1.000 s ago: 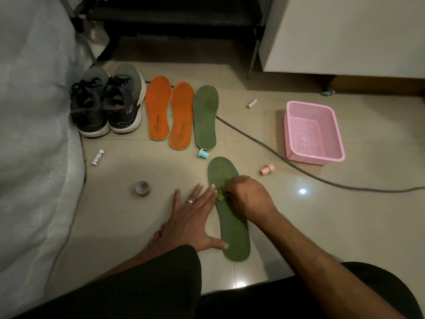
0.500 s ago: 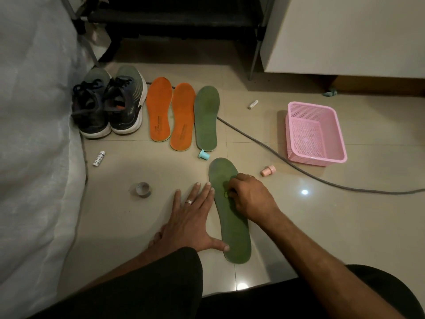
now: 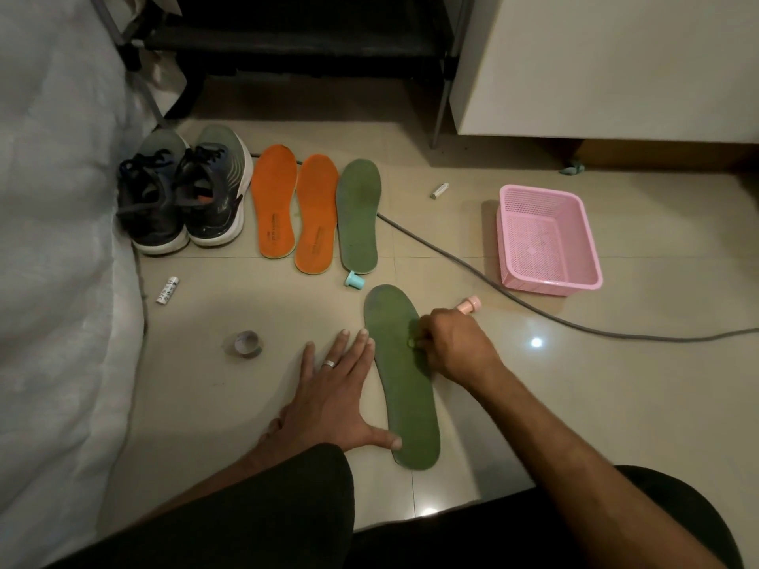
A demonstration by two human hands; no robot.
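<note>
A green insole lies lengthwise on the tiled floor in front of me. My left hand lies flat on the floor along its left edge, fingers spread, thumb tip touching the insole near the heel. My right hand is curled over the insole's upper half and pinches a small yellow-green object against its surface; what the object is stays too small to tell.
Further back lie a second green insole, two orange insoles and a pair of dark sneakers. A pink basket, a grey cable, a tape roll, small teal and pink caps, and a white tube lie around. A white bedcover borders the left.
My right hand has slid a little to the right and up across the insole with the small object. The left hand has stayed in place.
</note>
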